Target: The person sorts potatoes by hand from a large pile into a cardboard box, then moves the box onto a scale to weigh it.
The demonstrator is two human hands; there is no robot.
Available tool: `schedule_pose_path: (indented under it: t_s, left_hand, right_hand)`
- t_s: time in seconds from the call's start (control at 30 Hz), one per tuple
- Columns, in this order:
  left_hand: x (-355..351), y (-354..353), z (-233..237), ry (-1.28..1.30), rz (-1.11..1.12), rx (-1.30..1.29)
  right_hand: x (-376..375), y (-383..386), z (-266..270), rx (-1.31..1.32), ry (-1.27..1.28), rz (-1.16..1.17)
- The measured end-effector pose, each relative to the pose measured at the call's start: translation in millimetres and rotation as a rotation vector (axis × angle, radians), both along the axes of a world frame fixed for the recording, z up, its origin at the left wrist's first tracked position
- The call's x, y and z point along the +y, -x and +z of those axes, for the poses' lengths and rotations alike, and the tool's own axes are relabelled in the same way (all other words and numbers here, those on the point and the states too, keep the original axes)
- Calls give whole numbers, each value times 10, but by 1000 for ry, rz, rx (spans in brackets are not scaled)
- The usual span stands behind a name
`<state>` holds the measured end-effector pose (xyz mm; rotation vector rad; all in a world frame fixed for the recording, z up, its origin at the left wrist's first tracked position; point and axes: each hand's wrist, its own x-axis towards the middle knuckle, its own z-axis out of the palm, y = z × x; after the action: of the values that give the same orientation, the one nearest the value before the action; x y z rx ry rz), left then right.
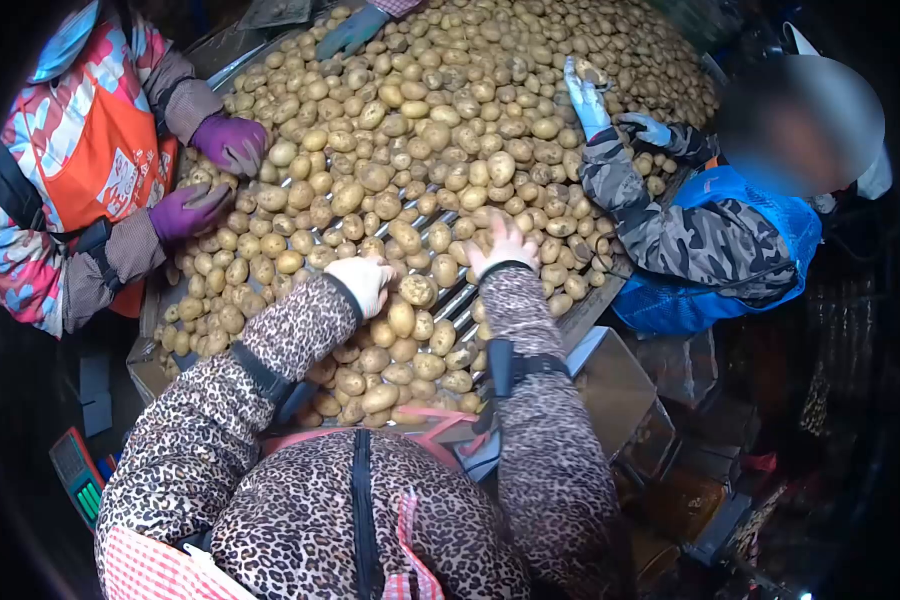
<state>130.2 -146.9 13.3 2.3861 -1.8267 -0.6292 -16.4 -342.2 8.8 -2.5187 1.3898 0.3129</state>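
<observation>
Potatoes (400,318) lie in a broad heap over a bed of metal rollers (457,303), part of which shows between my hands. My left hand (362,283), in a whitish glove, is low among them with its fingers curled inward; what lies under the fingers is hidden. A large potato (418,290) sits just right of that hand. My right hand (502,247) rests over potatoes further right, fingers spread and pointing away from me. Both my sleeves are leopard-print, with dark bands around the arms.
At the left, a person in an orange apron (100,150) has purple-gloved hands (228,145) at the heap. A person in a blue vest (715,300) reaches in from the right. Another gloved hand (352,32) is at the far edge. Cardboard boxes (615,385) stand at lower right.
</observation>
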Motion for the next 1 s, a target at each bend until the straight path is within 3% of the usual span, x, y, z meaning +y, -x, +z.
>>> schedule_pose_path:
  t_s: [0.07,0.1,0.13,0.2,0.27,0.37,0.43,0.5,0.53,0.57,0.67,0.77,0.83,0.9,0.97,1.0]
  left_hand:
    - [137,42,-141,105,25,81]
    - [222,78,-266,188,42,129]
    - [300,153,-200,169,99,164]
    - [420,174,-209,187,139,207]
    - [572,207,-54,208,200,276]
    - [819,161,-271,369,266,283]
    - [883,178,-274,380,318,363]
    - [891,217,-135,375,362,437]
    - [884,237,-112,394,353,463]
    - [872,249,-81,384,323,421]
    - [819,260,26,378,268,430]
    - [803,313,-54,367,467,822]
    - [708,270,-209,213,814,1424]
    - [628,283,-134,235,799,1632]
    - [597,265,-42,102,808,1738]
    - [630,247,-129,92,879,1905]
  right_hand:
    - [230,-151,214,49,-116,82]
    - [423,-128,-30,-63,-3,174]
    - [628,-7,-257,-7,86,333]
    - [925,174,-259,-226,-126,235]
    - [987,415,-283,-252,-127,389]
    - [587,394,-23,-328,-334,235]
    - [277,278,-90,-485,-198,9]
    - [-143,17,-362,-616,8,163]
    - [-270,-179,-361,-521,-27,177]
    - [-313,-438,-197,-230,-121,121]
    - [-463,-816,-521,-54,-173,116]
    - [-184,-801,-65,98,-142,137]
    - [27,-662,-25,323,-36,716]
    - [362,-616,-15,129,-313,506]
    - [793,-388,-396,-137,-292,665]
    - [948,-253,-121,-224,-332,591]
